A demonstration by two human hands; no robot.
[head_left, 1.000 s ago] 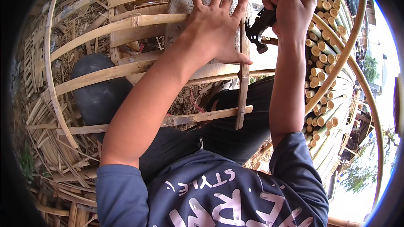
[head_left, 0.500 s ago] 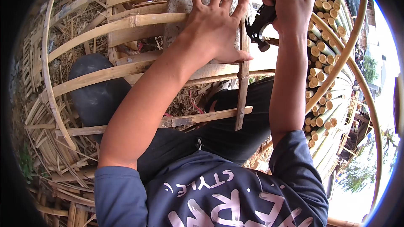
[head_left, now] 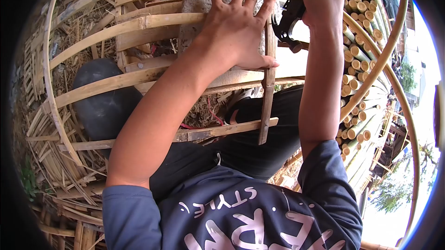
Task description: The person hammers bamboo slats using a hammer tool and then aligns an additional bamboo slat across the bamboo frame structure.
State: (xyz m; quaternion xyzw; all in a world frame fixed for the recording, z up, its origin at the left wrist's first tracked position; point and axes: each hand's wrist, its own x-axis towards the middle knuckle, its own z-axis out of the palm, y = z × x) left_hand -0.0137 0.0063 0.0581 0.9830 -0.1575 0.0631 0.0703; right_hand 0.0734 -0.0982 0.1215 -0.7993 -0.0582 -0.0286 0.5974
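My left hand [head_left: 234,32] lies flat with its fingers spread over a lattice of split bamboo strips. Its thumb and little finger reach the upright bamboo strip [head_left: 268,87] at the lattice's right side. Beneath that hand is a rough grey stone block [head_left: 192,2], partly covered. My right hand [head_left: 322,2] is closed around a black hammer-like tool [head_left: 288,25], whose curved head hangs just right of the upright strip. Its grip is mostly hidden by the fingers.
Stacked cut bamboo poles [head_left: 359,64] stand at the right, with bent bamboo lengths [head_left: 389,60] crossing before them. A dark rounded object [head_left: 99,101] sits under the strips at left. Bamboo scraps [head_left: 60,171] cover the ground. My legs [head_left: 250,152] are folded below the lattice.
My right hand and the black tool have shifted slightly, with the tool's head now a little to the right. My left hand stays spread in nearly the same place.
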